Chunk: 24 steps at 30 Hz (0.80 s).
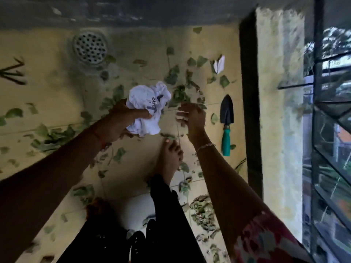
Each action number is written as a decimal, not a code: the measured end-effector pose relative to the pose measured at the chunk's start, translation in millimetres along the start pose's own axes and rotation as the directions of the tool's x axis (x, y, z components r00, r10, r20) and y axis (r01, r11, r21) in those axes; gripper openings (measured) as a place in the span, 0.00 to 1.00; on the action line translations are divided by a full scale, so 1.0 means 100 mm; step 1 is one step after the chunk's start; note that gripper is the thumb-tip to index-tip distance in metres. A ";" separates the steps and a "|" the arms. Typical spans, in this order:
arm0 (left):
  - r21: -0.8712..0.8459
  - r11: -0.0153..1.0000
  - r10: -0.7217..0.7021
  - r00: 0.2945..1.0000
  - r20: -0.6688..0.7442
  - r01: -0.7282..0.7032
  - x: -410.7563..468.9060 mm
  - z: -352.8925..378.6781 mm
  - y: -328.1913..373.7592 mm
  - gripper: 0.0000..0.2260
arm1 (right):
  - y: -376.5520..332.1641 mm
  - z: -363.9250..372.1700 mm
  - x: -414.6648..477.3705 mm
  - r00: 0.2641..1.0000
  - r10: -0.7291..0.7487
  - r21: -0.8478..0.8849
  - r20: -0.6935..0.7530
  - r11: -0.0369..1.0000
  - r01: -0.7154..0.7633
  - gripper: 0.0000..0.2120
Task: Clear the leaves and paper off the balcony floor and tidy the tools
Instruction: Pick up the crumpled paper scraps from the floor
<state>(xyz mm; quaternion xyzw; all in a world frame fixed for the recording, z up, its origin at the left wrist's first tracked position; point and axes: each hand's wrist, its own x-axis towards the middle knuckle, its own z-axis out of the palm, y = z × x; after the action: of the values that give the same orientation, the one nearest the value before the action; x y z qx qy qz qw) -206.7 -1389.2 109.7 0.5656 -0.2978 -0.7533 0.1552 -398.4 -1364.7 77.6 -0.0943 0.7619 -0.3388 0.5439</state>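
Left hand reaches forward, grasping crumpled paper above the floor. Right hand is just beside it, fingers bent down over leaves. Motion blur, so can't tell if it holds any. Trowel lies flat right of that hand, near the dark wall base. Folded paper lies farther ahead. Leaves spread across the tiles toward the drain.

Pale yellow tiled floor, stained grey-green in patches, grout lines visible. Round perforated drain cover set close to dark far wall. Black upright strip along right side, adjoining rough pale plastered parapet. Black metal grille at far right, with trees and buildings beyond. Dim, even daylight.
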 end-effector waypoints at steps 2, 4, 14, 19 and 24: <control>0.044 0.999 0.003 1.000 0.016 -0.004 0.12 0.03 0.03 0.15 | -0.01 -0.14 0.28 0.976 -0.132 -0.225 -0.173 0.970 0.091 0.08; 0.087 0.996 0.003 0.999 0.043 -0.007 0.33 0.11 0.07 0.20 | -0.09 -0.31 0.66 0.939 -0.277 -0.477 -0.203 0.866 0.152 0.11; 0.120 0.992 -0.037 0.998 -0.041 0.042 0.91 0.22 -0.05 0.14 | -0.52 -0.57 1.89 0.958 -0.284 -0.848 0.048 0.495 0.190 0.27; 0.107 0.991 -0.067 0.995 -0.076 0.075 0.92 0.18 -0.16 0.17 | -0.48 -0.59 2.08 0.904 -0.371 -0.544 -0.213 0.814 0.205 0.20; 0.063 0.998 -0.024 0.997 -0.070 0.028 0.37 0.23 0.20 0.18 | -0.54 -0.65 1.62 0.753 -0.631 -0.480 -0.188 0.728 0.490 0.05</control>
<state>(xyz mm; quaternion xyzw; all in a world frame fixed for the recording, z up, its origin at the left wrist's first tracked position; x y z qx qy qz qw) -241.5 -1419.1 98.4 0.6000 -0.3090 -0.7251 0.1373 -531.4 -1461.4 -0.9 -0.3731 0.8301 -0.3362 0.2424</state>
